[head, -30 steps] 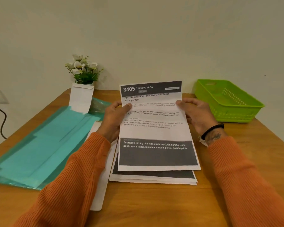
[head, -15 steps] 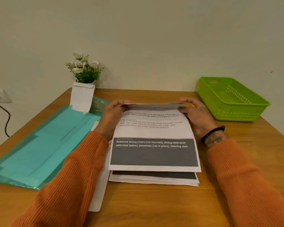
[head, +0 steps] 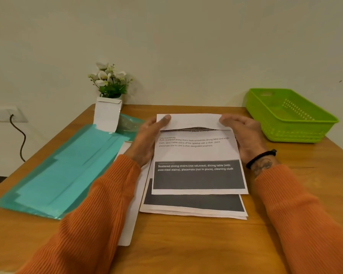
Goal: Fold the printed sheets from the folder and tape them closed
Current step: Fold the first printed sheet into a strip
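Folder: a teal plastic folder (head: 63,165) lies open on the wooden table (head: 186,244), left of centre.
Envelope and plant: a white envelope (head: 107,115) stands before white flowers (head: 109,80) at upper left centre.
Left hand: the left hand (head: 149,139) pinches the top sheet's left edge, thumb on the turned-over flap.
Top sheet: the printed sheet (head: 198,155), centre frame, has its upper part folded down, resting on the stack of sheets (head: 192,206).
Right hand: the right hand (head: 244,135) grips the sheet's right edge, fingers curled together over the flap.
Basket: a green basket (head: 289,115) sits at the upper right.
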Available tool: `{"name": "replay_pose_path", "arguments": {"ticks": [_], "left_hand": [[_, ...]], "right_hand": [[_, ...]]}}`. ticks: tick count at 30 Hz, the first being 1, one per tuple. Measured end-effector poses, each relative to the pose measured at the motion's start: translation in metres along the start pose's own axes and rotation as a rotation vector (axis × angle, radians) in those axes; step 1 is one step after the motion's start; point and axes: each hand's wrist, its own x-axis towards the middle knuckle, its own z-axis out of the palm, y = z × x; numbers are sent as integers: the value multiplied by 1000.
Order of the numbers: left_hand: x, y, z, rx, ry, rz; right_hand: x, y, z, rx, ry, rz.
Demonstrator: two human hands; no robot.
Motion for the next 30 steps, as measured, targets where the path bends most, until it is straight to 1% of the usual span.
{"name": "replay_pose_path", "arguments": {"ticks": [2, 6, 9, 12, 17, 20, 26, 30], "left_hand": [[0, -5, 3, 24, -56, 1], [-2, -9, 6, 23, 0, 1], [0, -11, 5, 71, 48, 39], [-1, -12, 5, 86, 58, 68], [-2, -12, 1, 150, 4, 55], [-2, -11, 1, 222, 27, 99], [1, -8, -2, 165, 52, 127], [4, -6, -3, 146, 76, 101]], "right_hand": [[1, 4, 0, -39, -12, -54], [-3, 2, -2, -62, -27, -125], [-3, 5, -4, 3, -71, -88], [-4, 11, -5, -23, -86, -70], [-7, 22, -7, -61, -47, -83], [-6, 22, -5, -46, -20, -95], [1, 20, -5, -31, -9, -96], [2, 17, -3, 14, -15, -87]]}}
